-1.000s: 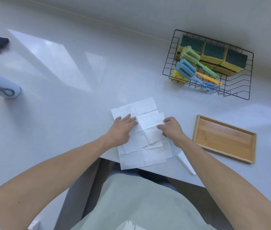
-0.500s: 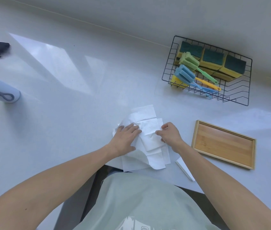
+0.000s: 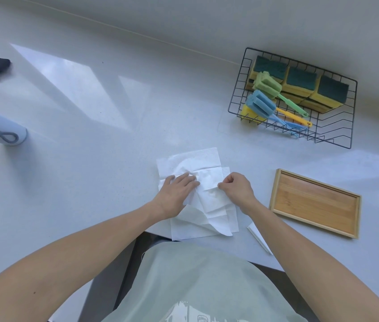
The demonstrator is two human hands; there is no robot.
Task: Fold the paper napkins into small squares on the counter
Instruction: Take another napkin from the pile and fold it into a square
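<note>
Left hand [image 3: 179, 189] flat, open on paper napkin [image 3: 209, 194] | right hand [image 3: 236, 188] pinching napkin's edge | white counter [image 3: 114, 163]

A pale grey glossy desk [image 3: 118, 145] fills the view, with bright angular patches of light [image 3: 67, 82] reflected across it. A plain off-white wall [image 3: 207, 15] rises behind it.

Soft daylight fills the scene. Pale slanted patches of glare lie across the glossy counter [image 3: 72, 94] at upper left. Shadows are faint. The wide lens bends the wall seam [image 3: 137, 34] and stretches the forearms; focus is fairly sharp throughout.
</note>
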